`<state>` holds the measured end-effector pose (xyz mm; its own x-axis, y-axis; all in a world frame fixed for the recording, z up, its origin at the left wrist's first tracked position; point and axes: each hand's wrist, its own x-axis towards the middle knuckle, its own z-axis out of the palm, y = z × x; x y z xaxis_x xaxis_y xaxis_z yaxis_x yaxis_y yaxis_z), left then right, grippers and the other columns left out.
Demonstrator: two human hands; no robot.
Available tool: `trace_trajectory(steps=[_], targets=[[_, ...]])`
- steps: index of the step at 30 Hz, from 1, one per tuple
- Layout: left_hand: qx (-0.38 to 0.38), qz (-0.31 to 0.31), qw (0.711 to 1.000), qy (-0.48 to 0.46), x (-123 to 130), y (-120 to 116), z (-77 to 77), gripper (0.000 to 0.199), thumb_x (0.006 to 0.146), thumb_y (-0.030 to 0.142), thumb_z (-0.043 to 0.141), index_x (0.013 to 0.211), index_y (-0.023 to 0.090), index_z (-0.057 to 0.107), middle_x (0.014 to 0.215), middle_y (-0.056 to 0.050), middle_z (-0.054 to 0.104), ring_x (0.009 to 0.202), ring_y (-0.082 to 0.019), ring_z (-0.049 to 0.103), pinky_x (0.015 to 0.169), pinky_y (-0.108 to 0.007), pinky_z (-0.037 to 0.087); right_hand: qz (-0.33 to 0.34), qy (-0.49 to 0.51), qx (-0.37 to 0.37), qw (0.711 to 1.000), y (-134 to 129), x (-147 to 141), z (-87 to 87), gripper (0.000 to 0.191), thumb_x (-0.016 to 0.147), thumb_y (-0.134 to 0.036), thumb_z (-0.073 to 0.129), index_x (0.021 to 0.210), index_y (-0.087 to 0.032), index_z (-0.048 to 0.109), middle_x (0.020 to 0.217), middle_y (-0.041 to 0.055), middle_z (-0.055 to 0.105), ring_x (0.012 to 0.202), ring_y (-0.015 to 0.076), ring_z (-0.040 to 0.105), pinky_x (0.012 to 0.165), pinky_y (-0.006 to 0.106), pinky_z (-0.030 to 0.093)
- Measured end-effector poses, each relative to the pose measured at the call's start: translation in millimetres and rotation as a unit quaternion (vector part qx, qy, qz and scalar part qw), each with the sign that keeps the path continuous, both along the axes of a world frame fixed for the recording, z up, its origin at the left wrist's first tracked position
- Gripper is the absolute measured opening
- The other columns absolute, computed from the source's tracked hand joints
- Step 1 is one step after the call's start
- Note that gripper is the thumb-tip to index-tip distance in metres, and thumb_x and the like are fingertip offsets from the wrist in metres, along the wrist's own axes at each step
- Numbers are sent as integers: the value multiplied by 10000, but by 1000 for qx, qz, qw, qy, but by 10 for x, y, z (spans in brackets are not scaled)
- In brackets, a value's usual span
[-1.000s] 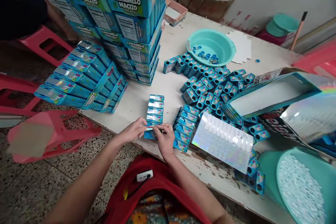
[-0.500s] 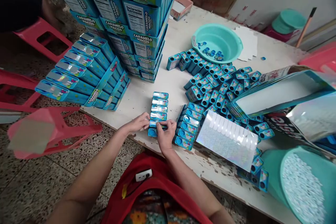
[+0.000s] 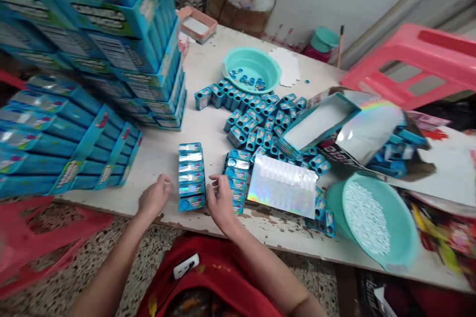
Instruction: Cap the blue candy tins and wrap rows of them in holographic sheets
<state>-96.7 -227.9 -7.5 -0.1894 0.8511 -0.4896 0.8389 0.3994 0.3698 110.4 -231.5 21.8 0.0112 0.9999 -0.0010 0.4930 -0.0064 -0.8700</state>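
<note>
A row of small blue candy boxes (image 3: pixel 191 177) stands between my hands, most with a shiny strip across the top; the nearest shows a round blue cap. My left hand (image 3: pixel 154 195) is just left of this row, apart from it, fingers curled in and nothing visible in them. My right hand (image 3: pixel 220 200) is between that row and a second row of capped candy boxes (image 3: pixel 238 171), fingers apart and partly covering the second row. I cannot tell whether it touches them. Right of this lies a shiny sticker sheet (image 3: pixel 278 198) with pale strips along its upper part.
Tall stacks of filled display cartons (image 3: pixel 145 67) stand at left. Many loose candy boxes (image 3: pixel 260 119) spread behind the sheet, near a turquoise basin (image 3: pixel 253 62) of blue caps. An open carton (image 3: pixel 320 124) and a turquoise bucket (image 3: pixel 334 203) of white candies stand right. Red stools flank the table.
Both hands have come off the boxes in the near row and moved apart, left hand leftward, right hand rightward. The view has turned right, showing more of the table's right end.
</note>
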Motion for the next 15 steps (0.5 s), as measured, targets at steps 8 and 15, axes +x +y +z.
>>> trace_trajectory(steps=[8,15], targets=[[283,-250,923,-69,1676,768,510,267,920,291,363,1054,231,586,1003,-43,593,974,-184,514,822,-279,392,-142,-205,150,957,689,1535,-105,285,892,-266,428,1143,-217,553,1062,97,512,1011,223,469,857,400,411],[230,-293,928,16,2471,1191,155,312,843,403,525,1099,230,565,1042,-79,523,997,-247,438,812,-361,380,-29,-317,150,936,874,1779,-488,286,898,-282,467,1146,-228,598,1067,108,550,981,228,460,851,395,387]])
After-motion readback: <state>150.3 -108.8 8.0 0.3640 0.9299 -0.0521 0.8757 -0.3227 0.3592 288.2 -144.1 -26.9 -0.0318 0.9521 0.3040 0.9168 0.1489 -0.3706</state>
